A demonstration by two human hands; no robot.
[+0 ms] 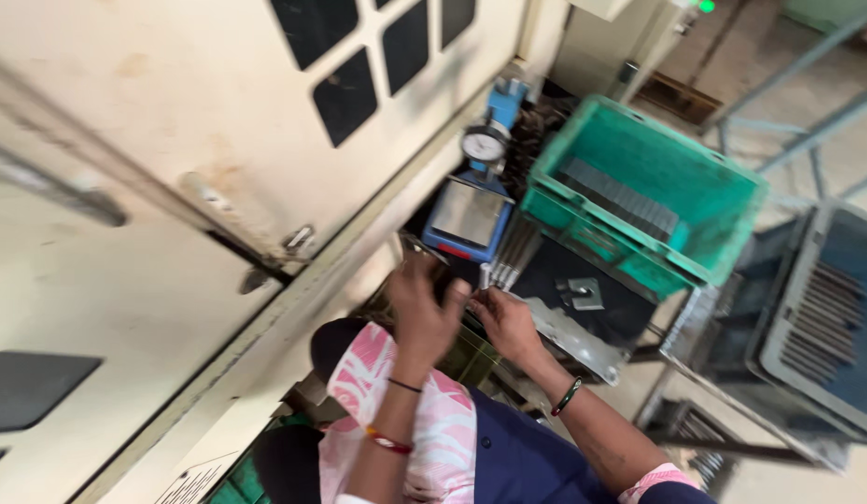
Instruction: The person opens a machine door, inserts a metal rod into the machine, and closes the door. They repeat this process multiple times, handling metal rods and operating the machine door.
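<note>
1. Two bare hands meet over a dark work surface near the middle of the scene, below a cream machine door (172, 168).
2. Left hand (422, 313) is raised, its fingers curled around something small; motion blur hides what it is, so I cannot tell how firmly it grips.
3. Right hand (508, 322) lies low with its fingertips pinched together at the near ends of a bundle of thin metal rods (510, 254). The rods lie side by side just right of a blue dial gauge stand (471, 210).
4. By their look, the rods are stiff, smooth and light singly, so likely to roll or slip; I judge the safest hold is a pinch near an end, where the fingers are now.
5. Farther right, a green plastic crate (657, 201) holds a row of grey pieces, and a grey tray (825, 317) on the far right holds more.
</note>
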